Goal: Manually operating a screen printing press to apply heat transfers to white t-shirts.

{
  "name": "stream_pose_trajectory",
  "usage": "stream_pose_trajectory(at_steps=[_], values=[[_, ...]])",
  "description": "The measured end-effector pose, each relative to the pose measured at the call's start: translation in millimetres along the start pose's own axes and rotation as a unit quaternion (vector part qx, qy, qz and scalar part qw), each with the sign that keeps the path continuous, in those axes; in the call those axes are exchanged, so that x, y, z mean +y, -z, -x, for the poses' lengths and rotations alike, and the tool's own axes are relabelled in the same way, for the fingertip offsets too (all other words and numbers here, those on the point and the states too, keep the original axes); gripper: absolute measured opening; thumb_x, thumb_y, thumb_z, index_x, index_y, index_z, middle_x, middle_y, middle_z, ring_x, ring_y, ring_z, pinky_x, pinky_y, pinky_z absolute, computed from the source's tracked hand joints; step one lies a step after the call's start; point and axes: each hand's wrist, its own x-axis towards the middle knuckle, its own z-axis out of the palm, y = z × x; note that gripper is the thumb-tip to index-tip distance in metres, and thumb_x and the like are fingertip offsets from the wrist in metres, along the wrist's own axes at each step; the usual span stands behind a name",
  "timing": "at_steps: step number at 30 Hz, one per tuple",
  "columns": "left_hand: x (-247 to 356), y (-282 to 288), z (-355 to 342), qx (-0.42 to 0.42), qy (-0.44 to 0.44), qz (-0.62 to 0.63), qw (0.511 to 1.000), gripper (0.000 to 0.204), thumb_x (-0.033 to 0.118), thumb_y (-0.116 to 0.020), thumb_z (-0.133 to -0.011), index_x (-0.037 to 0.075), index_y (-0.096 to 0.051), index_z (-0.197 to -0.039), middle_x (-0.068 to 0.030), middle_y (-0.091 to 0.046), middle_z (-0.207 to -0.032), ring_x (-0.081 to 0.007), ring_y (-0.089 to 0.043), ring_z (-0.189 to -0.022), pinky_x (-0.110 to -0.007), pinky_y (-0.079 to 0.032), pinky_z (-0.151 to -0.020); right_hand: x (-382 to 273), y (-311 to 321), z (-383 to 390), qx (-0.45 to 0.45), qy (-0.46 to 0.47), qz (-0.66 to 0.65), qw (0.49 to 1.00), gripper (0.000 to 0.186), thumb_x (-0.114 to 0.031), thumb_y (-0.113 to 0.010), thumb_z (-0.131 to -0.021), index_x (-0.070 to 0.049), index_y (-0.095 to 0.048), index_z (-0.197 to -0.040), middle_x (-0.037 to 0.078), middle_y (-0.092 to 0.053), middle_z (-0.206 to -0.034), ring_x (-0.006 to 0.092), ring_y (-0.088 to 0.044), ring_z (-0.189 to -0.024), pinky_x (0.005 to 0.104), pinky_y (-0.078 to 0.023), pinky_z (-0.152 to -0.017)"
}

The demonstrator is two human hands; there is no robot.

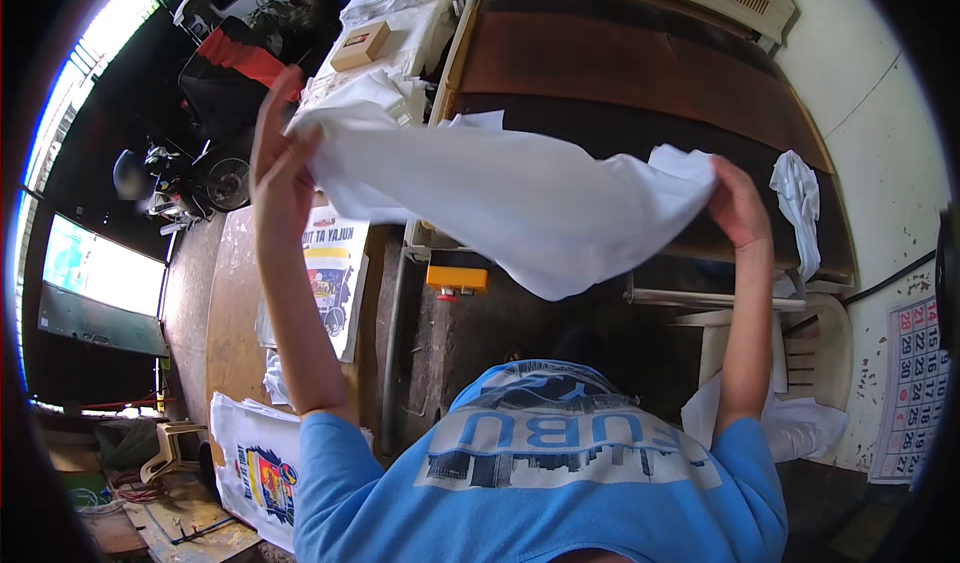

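A white cloth (500, 188) is stretched in the air between my two hands, its middle sagging toward me and slightly blurred. My left hand (285, 158) pinches one end between thumb and fingers, with a finger pointing up. At the other end, my right hand (738, 203) grips a bunched corner, and some of its fingers are hidden behind the fabric. Beyond the cloth lies the brown bed of a large flat machine (600, 58). Another crumpled white cloth (796, 203) hangs over the bed's right edge.
An orange control box (457, 279) with a red button sits on the machine's near side. At left, printed white sheets (335, 293) lie on a wooden table (232, 293). A small box (361, 47) tops a white cloth pile (415, 23). A plastic chair (825, 343) stands at right.
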Motion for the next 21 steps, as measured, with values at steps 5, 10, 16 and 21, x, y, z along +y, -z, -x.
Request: stream_pose_trajectory(at_steps=[5,10,16,21], values=[[31.5,4.1,-43.8,-0.023,-0.062,0.138,0.988,0.054,0.002,-0.049,-0.082,0.005,-0.029,-0.132,-0.0115,-0.039,-0.128,-0.0176,-0.051,-0.106,-0.030,-0.045,-0.086,-41.8,1.0,-8.1,-0.026,0.170,-0.076,0.982,0.029,-0.025,-0.045,-0.090,-0.004,-0.054,-0.108,0.005,-0.059,-0.104,0.0152,-0.054,-0.097,0.0305,-0.042,-0.086],[7.3,25.6,-69.3,-0.011,0.017,0.061,0.998,0.045,0.001,-0.042,-0.085,0.002,-0.034,-0.129,-0.0121,-0.048,-0.120,-0.0157,-0.054,-0.100,-0.026,-0.045,-0.085,-49.5,-10.6,-11.0,-0.180,0.163,-0.124,0.962,0.033,-0.021,-0.045,-0.089,-0.002,-0.048,-0.116,0.009,-0.054,-0.114,0.0192,-0.050,-0.106,0.0343,-0.039,-0.091],[1.8,46.0,-125.5,-0.058,0.024,0.141,0.988,0.040,0.005,-0.037,-0.088,0.000,-0.036,-0.128,-0.0118,-0.052,-0.116,-0.0145,-0.054,-0.101,-0.026,-0.044,-0.087,-139.9,4.8,-63.7,0.195,0.246,-0.126,0.941,0.032,-0.023,-0.042,-0.091,-0.002,-0.051,-0.114,0.008,-0.055,-0.112,0.0181,-0.052,-0.102,0.0306,-0.040,-0.089],[-1.3,25.8,-203.6,0.036,-0.003,0.147,0.988,0.040,0.009,-0.038,-0.089,0.001,-0.036,-0.128,-0.0100,-0.053,-0.115,-0.0149,-0.054,-0.101,-0.025,-0.044,-0.086,-203.9,12.4,-109.1,0.048,0.256,-0.055,0.964,0.032,-0.020,-0.043,-0.090,-0.001,-0.052,-0.114,0.008,-0.055,-0.112,0.0173,-0.051,-0.104,0.0302,-0.040,-0.090]])
